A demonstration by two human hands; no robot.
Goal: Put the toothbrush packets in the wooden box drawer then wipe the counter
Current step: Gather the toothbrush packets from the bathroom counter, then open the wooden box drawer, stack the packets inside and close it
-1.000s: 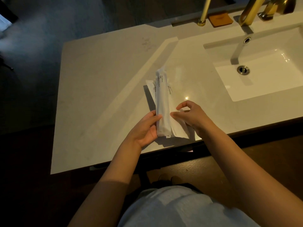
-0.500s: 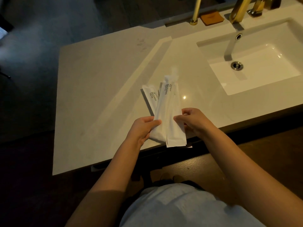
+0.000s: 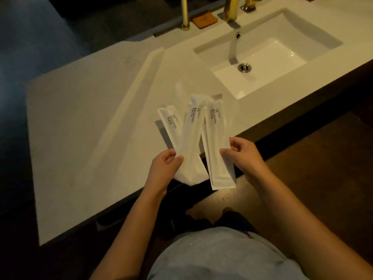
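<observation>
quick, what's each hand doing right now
Left hand: closed, pinching the fanned toothbrush packets near their lower ends.
Right hand: closed, pinching one toothbrush packet at its edge.

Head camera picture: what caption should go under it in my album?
Two hands fan out toothbrush packets above the counter beside the sink.

Toothbrush packets (image 3: 192,136) now lifting clear of counter (image 3: 84,138), fanning apart vs. earlier stack; right hand (image 3: 243,156) separating one packet (image 3: 219,150); left hand (image 3: 164,168) gripping remaining pkts.
</observation>
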